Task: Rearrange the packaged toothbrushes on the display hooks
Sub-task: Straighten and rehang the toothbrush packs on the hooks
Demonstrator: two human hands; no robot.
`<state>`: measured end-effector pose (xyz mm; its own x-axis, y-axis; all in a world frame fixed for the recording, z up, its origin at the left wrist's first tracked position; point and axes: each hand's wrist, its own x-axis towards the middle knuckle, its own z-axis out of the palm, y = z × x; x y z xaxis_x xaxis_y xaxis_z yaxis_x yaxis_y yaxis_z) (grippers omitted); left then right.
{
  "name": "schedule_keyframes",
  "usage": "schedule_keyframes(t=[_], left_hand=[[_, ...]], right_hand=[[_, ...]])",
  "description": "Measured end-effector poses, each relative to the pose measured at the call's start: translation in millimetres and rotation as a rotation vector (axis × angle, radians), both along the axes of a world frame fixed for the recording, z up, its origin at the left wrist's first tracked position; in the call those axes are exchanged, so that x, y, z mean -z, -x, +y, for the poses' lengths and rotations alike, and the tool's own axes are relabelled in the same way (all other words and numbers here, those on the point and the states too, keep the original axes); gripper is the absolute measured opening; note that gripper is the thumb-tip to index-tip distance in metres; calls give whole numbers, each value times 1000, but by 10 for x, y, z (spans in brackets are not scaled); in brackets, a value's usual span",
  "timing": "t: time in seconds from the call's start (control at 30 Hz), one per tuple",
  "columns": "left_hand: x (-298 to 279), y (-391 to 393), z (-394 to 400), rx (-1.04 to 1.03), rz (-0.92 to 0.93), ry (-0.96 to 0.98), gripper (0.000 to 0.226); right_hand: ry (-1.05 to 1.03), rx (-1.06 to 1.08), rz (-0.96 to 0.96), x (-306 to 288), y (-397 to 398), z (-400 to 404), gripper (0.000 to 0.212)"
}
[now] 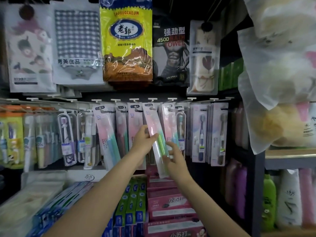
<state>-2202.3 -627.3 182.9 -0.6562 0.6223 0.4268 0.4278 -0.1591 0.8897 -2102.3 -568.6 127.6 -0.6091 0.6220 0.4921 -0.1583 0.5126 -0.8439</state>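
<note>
Nearest, flat pink and green toothpaste cartons (164, 204) stacked on the lower shelf. Above them, right hand (172, 153) pinches the lower end of a long clear-plastic pink-and-green toothbrush pack (156, 139); left hand (145, 141) grips its middle from the left. The pack hangs tilted, top at a white display hook (152, 99). Judged light, stiff, slippery; best held by its card edges. Beyond, bagged bath towels (127, 43) hang overhead.
</note>
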Motion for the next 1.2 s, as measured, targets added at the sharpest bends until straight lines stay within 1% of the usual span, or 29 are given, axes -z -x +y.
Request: schedule_keyframes(t=[0.07, 0.1, 0.13, 0.2, 0.27, 0.33, 0.4, 0.43, 0.5, 0.57, 0.63, 0.7, 0.87, 0.93, 1.07, 1.2], left_hand=[[15, 22, 69, -20, 7, 15, 45], [27, 50, 85, -30, 4, 14, 41], [38, 81, 94, -40, 9, 17, 38], [59, 177, 73, -71, 49, 43, 39], [74, 293, 41, -117, 115, 86, 44], [86, 352, 23, -143, 161, 108, 45], [112, 371, 27, -158, 186, 112, 41], [124, 379, 35, -165, 203, 102, 37], [141, 372, 40, -168, 242, 72, 31], [144, 391, 35, -176, 270, 58, 34], [123, 415, 26, -192, 293, 52, 39], [113, 413, 20, -192, 305, 49, 42], [130, 370, 17, -183, 282, 54, 42], [135, 358, 29, -176, 257, 50, 41], [147, 343, 29, -172, 240, 40, 42], [134, 338, 15, -169, 236, 31, 43]], right_hand=[[-4, -4, -17, 35, -4, 27, 39], [-63, 28, -40, 36, -12, 72, 37], [-126, 77, -46, 21, -41, 132, 33], [-233, 209, 11, -44, -94, 336, 23], [-225, 317, 49, -135, -107, 603, 21], [-176, 370, -8, -212, -24, 866, 24], [-145, 374, -111, -244, 147, 1038, 33], [-126, 369, -133, -245, 251, 1098, 37], [-73, 362, -131, -221, 457, 1216, 50], [-9, 366, -136, -197, 631, 1307, 60], [25, 400, -129, -174, 769, 1386, 57], [14, 440, -110, -147, 831, 1422, 53], [-83, 362, -125, -149, 555, 1329, 34], [-115, 345, -129, -211, 392, 1314, 32], [-133, 311, -249, -388, 106, 1264, 31], [-155, 350, -324, -486, 0, 1301, 33]])
